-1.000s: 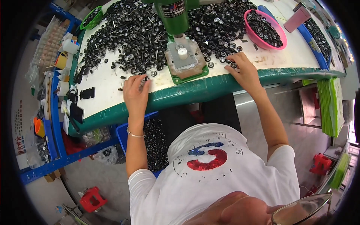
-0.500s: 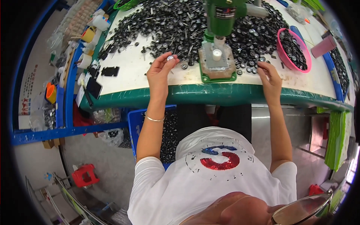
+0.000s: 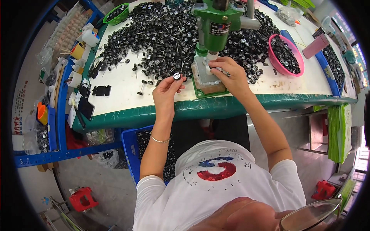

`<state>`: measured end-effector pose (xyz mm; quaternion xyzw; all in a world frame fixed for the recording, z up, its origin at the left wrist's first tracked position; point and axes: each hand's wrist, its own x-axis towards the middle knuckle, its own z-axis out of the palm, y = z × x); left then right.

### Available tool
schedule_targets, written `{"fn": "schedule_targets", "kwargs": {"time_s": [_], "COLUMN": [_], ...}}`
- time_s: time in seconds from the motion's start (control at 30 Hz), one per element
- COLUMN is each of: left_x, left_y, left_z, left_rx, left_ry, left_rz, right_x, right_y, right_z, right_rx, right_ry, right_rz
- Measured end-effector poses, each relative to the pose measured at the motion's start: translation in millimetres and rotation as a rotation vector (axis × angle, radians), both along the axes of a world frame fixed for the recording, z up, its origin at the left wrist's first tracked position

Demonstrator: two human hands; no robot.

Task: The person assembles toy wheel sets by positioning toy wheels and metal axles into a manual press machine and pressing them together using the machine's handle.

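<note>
My left hand (image 3: 164, 95) pinches a small black toy wheel (image 3: 176, 76) with a silver spoked hub, held above the table's front edge. My right hand (image 3: 236, 81) reaches in under the green hand press (image 3: 217, 29), its thumb and fingers closed on a small black wheel (image 3: 224, 72) that they partly cover. Those fingertips are beside the white round post (image 3: 208, 70) on the press's metal base plate (image 3: 210, 86). A wheel pair on a metal axle (image 3: 142, 87) lies left of my left hand.
A large heap of black wheels and axles (image 3: 162, 42) spreads behind my hands. Loose wheels fill a pink basket (image 3: 273, 61) at right and a green basket (image 3: 125, 15) at far left. A phone (image 3: 85, 107) lies at the left edge; a blue crate (image 3: 133, 154) stands below.
My right hand has moved left from the loose wheels to the press post, now with a wheel between its fingers. My left hand keeps its wheel. The view has shifted slightly.
</note>
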<state>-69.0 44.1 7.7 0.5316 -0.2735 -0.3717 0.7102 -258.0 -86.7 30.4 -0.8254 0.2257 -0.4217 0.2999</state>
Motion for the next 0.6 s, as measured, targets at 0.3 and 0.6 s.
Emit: {"fn": "schedule_targets", "kwargs": {"time_s": [0.3,0.6], "left_x": [-12,-14], "left_y": [-5,-10], "left_z": [8,14], "left_rx": [-0.039,-0.030], "left_ry": [-0.031,-0.057], "left_rz": [-0.052,-0.061], "right_x": [6,16], "right_y": [-5,-27], "right_z": [-2,8], "right_rx": [0.108,0.643], "right_ry": [-0.031,0.082], "right_rz": [-0.015,0.028]}}
